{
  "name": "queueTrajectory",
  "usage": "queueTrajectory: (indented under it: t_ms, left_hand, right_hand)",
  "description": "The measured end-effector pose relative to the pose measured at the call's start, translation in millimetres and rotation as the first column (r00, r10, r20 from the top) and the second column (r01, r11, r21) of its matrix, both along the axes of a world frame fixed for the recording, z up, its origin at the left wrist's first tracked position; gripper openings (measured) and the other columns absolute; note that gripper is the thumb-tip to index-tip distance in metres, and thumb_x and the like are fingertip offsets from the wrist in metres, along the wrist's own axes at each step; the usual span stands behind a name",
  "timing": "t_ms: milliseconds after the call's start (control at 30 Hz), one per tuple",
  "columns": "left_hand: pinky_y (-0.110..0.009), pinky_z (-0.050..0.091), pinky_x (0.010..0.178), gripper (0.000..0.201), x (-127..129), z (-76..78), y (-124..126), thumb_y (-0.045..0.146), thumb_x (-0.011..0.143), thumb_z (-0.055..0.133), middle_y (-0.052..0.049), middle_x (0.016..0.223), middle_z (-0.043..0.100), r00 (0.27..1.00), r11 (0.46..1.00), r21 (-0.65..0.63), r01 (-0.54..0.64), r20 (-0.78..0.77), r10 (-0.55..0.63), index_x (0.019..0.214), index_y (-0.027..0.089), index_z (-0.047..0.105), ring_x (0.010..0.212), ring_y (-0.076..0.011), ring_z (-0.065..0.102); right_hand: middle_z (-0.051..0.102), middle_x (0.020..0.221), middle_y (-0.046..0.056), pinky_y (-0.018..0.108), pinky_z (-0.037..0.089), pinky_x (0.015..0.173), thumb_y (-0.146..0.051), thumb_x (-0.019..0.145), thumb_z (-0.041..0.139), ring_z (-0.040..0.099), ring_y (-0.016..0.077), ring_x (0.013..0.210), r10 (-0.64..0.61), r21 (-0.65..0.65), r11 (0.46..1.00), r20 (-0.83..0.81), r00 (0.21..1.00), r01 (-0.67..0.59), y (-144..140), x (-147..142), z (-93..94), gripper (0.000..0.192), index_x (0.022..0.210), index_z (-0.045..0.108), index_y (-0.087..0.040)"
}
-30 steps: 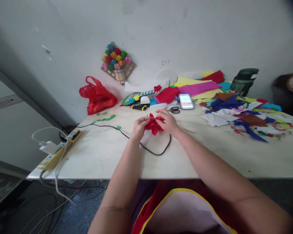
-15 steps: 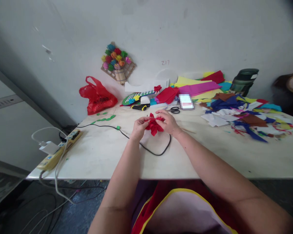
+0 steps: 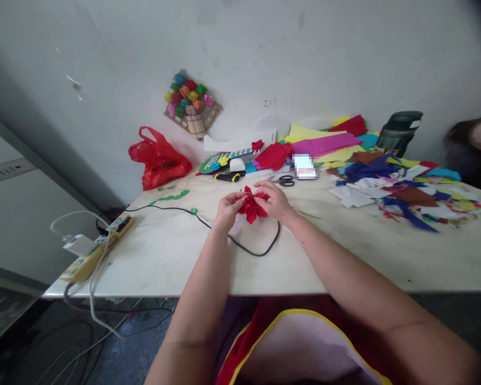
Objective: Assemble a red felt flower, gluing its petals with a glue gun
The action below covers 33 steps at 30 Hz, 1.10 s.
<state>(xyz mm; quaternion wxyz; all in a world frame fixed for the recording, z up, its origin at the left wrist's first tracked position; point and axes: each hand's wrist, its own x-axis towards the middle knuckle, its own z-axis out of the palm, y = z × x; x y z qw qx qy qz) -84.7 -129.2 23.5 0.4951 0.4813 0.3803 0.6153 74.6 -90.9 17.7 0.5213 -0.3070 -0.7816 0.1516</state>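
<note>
Fingers of the left hand and the right hand are pinched shut on 1 red paper flower, held between them just above the bench. Its crumpled petals spread sideways, pointed tips aiming upward and toward the person. A black cable loops beneath.

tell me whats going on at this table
A person seated at a pale table holds a crumpled red paper flower between both hands, the left hand on one side and the right hand on the other. A black cable loops under the hands. Scissors lie just behind, and coloured paper scraps cover the right side.
</note>
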Motion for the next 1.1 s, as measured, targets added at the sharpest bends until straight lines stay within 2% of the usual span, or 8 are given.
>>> queueTrajectory:
  t_ms: [500, 867, 967, 1033, 1100]
  left_hand:
    - [-0.022, 0.037, 0.05, 0.036, -0.8, 0.9, -0.1, 0.036, 0.053, 0.081, -0.001, 0.058, 0.063, 1.0, 1.0, 0.008, 0.0, -0.006, 0.0, 0.076, 0.013, 0.067, 0.049, -0.008, 0.052]
    - [-0.023, 0.039, 0.051, 0.034, -2.0, 0.1, 0.9, 0.036, 0.055, 0.08, -0.001, 0.06, 0.064, 1.0, 1.0, 0.007, 0.0, -0.026, 0.0, 0.077, 0.013, 0.068, 0.05, -0.0089, 0.053]
    - [-0.023, 0.039, 0.051, 0.033, -3.1, -1.4, 2.5, 0.034, 0.055, 0.079, -0.001, 0.061, 0.065, 0.999, 0.999, 0.019, -0.028, -0.018, 0.029, 0.079, 0.013, 0.068, 0.052, -0.0096, 0.055]
    - [-0.022, 0.041, 0.053, 0.034, -3.9, -2.2, 4.0, 0.033, 0.055, 0.079, -0.002, 0.063, 0.067, 0.998, 0.998, 0.031, -0.061, 0.008, 0.061, 0.08, 0.013, 0.068, 0.054, -0.0104, 0.057]
    - [-0.023, 0.043, 0.055, 0.034, -4.9, -2.7, 5.6, 0.031, 0.053, 0.08, -0.002, 0.066, 0.068, 0.993, 0.994, 0.037, -0.102, 0.062, 0.099, 0.08, 0.014, 0.068, 0.057, -0.0111, 0.059]
  right_hand:
    - [0.063, 0.102, 0.009, 0.039, 0.051, 0.086, -0.023, 0.075, 0.055, 0.061, 0.0229, 0.097, 0.005, 0.11, 0.994, -0.079, 0.997, 0.004, 2.2, -0.7, -3.9, 0.006, 0.076, 0.061, -0.022]
    - [0.063, 0.105, 0.01, 0.039, 0.051, 0.082, -0.024, 0.076, 0.054, 0.061, 0.0241, 0.097, -0.002, 0.079, 0.997, -0.026, 1.0, 0.004, 1.1, -0.2, -4.2, 0.009, 0.076, 0.063, -0.021]
    - [0.062, 0.11, 0.01, 0.037, 0.051, 0.08, -0.026, 0.076, 0.056, 0.06, 0.0231, 0.095, 0.029, 0.027, 0.999, -0.07, 0.997, -0.027, -0.6, 0.2, -2.5, 0.016, 0.089, 0.064, -0.021]
    - [0.06, 0.115, 0.008, 0.036, 0.05, 0.076, -0.03, 0.076, 0.056, 0.06, 0.021, 0.089, 0.044, -0.061, 0.997, -0.156, 0.987, -0.054, -0.9, 1.0, -1.4, 0.03, 0.105, 0.06, -0.023]
    - [0.06, 0.117, 0.007, 0.034, 0.049, 0.073, -0.034, 0.078, 0.054, 0.059, 0.019, 0.084, 0.032, -0.155, 0.985, -0.258, 0.966, -0.074, 0.4, 2.0, -1.0, 0.037, 0.113, 0.056, -0.024]
